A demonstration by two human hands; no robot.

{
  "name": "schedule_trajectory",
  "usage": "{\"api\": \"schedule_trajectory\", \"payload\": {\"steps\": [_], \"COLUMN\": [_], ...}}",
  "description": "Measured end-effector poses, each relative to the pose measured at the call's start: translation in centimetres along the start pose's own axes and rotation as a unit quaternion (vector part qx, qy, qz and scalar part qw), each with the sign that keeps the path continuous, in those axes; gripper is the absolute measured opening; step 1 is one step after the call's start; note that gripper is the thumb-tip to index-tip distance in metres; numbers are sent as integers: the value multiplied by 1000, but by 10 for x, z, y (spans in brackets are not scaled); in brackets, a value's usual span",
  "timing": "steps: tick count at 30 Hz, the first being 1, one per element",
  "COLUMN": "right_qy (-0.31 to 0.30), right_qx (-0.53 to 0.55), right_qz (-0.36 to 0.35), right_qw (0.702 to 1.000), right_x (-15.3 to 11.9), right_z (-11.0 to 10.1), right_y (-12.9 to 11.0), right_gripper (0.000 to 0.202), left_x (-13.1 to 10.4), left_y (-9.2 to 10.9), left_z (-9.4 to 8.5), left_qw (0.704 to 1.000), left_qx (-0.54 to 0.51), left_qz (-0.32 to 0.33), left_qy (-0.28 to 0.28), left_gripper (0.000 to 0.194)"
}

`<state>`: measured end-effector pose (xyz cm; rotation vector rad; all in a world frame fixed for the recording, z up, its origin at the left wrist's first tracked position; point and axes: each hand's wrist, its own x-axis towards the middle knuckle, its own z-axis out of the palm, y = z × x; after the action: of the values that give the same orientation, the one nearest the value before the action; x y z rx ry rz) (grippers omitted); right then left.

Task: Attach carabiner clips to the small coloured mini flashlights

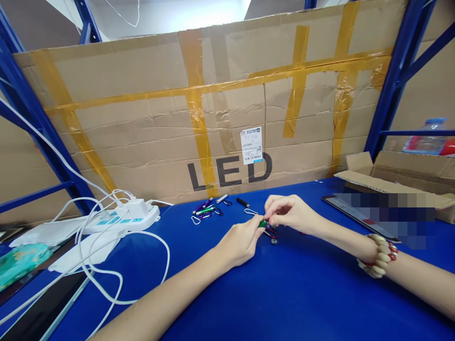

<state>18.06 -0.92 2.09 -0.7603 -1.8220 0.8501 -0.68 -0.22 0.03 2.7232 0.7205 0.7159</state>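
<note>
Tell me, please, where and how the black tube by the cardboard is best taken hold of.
Probably pinch the black tube across the middle of its slim body, coming from above and the near side. It lies flat on the blue table, the cardboard stands behind it, and the pale clip sits by its near, right end.

Got a white plastic power strip [125, 221] lower left of frame, plus an open brown cardboard box [391, 183] way over right
</note>
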Motion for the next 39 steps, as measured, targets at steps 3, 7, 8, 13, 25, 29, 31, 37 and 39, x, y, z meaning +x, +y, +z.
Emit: {"api": "schedule_trajectory", "payload": {"steps": [3,7,8,13,25,29,31,37,39], "right_qy": [0,1,1,-13,25,27,27,26,26], "right_qx": [-38,-75,-86,-122,-121,-113,-111,-114,-113], "right_qz": [-16,-10,-7,-4,-20,-15,-11,1,9], "right_qw": [999,997,996,992,992,993,993,993,993], "right_x": [0,1,0,-1,-2,-2,-1,-1,-1], "right_z": [-2,-2,-2,-1,-1,-1,0,1,1], "right_y": [-3,-8,-9,-11,-4,-1,-1,-4,-4], "right_gripper": [13,17,19,29,21,23,24,24,24], "left_x": [0,0,0,0,0,0,0,0,0], "left_y": [1,1,2,2,2,2,3,4,3], "left_z": [0,-1,-1,-2,-1,-2,-2,-3,-2], "left_qw": [1000,999,999,999,1000,999,999,999,999], "left_qx": [22,34,37,40,27,32,36,33,31], "left_qz": [5,10,10,-5,-8,-10,-11,-6,-3], "left_qy": [-8,-11,-11,-11,-6,-11,-12,-9,-7], "left_gripper": [26,25,25,22,25,23,21,22,22]}}
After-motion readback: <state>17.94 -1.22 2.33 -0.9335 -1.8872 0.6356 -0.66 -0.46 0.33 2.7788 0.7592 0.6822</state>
